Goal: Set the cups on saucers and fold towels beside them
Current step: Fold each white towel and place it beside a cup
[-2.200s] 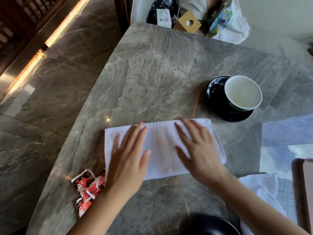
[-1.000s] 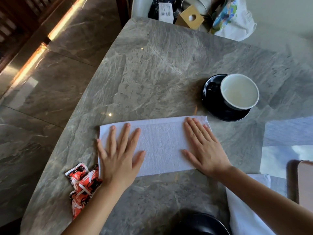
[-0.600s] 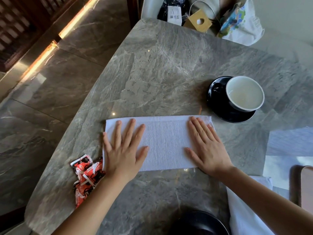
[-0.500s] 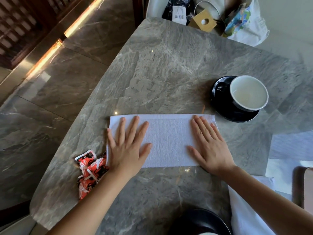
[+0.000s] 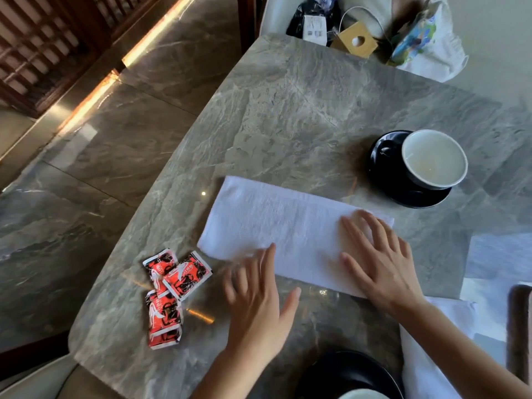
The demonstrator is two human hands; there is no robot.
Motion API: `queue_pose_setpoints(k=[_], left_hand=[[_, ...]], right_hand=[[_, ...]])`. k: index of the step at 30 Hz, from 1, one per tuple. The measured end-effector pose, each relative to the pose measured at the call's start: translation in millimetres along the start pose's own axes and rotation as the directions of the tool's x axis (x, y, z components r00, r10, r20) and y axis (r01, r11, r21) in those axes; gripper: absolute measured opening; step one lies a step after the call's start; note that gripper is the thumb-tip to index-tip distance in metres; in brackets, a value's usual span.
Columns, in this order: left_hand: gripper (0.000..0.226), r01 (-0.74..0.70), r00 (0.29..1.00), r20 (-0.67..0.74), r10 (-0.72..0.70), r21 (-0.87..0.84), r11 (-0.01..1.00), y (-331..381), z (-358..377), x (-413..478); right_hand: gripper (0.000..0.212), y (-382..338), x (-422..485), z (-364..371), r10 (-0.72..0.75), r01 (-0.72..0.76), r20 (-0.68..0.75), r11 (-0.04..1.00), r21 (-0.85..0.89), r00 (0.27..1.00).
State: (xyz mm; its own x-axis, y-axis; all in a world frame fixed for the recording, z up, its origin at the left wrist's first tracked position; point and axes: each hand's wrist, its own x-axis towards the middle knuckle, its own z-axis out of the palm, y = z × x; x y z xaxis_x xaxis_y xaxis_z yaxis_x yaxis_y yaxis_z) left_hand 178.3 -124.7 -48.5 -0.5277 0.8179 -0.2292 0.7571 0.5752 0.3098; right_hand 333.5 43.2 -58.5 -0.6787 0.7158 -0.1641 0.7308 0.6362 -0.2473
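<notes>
A white towel (image 5: 276, 226), folded into a long strip, lies across the grey marble table (image 5: 302, 105). My right hand (image 5: 380, 260) rests flat on the strip's right end, fingers spread. My left hand (image 5: 259, 300) is blurred, fingers apart, just off the towel's near edge with only its fingertips at the cloth. A white-lined cup (image 5: 434, 159) stands on a black saucer (image 5: 385, 168) beyond the towel's right end. A second black saucer (image 5: 345, 372) shows at the bottom edge, and a second white towel (image 5: 426, 367) lies under my right forearm.
Red sachets (image 5: 169, 292) lie in a small heap near the table's left edge, close to my left hand. A wooden tissue box (image 5: 355, 41), a dark packet (image 5: 313, 21) and a white bag (image 5: 426, 44) sit on a seat behind the far table edge.
My left hand has slid off the towel's left end toward me and to the right. The towel now lies slanted, left end farther away. My right hand stays on the right end.
</notes>
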Motion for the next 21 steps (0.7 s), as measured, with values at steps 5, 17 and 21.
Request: queue_pose_setpoints(k=[5,17,21], left_hand=[[0.07,-0.102,0.993,0.059,0.099,0.041,0.994,-20,-10,56],[0.059,-0.329,0.939,0.158,0.307,0.146,0.933,-21,-54,140],[0.021,-0.603,0.796,-0.052,0.602,0.01,0.798,-22,-55,87]], right_hand=[[0.068,-4,-20,-6,0.054,-0.055,0.014,0.994,0.09,0.998],[0.047,-68,-33,-17,-0.083,0.047,0.19,0.981,0.188,0.978],[0.015,-55,-30,-26,-0.266,0.284,-0.139,0.95,0.129,0.954]])
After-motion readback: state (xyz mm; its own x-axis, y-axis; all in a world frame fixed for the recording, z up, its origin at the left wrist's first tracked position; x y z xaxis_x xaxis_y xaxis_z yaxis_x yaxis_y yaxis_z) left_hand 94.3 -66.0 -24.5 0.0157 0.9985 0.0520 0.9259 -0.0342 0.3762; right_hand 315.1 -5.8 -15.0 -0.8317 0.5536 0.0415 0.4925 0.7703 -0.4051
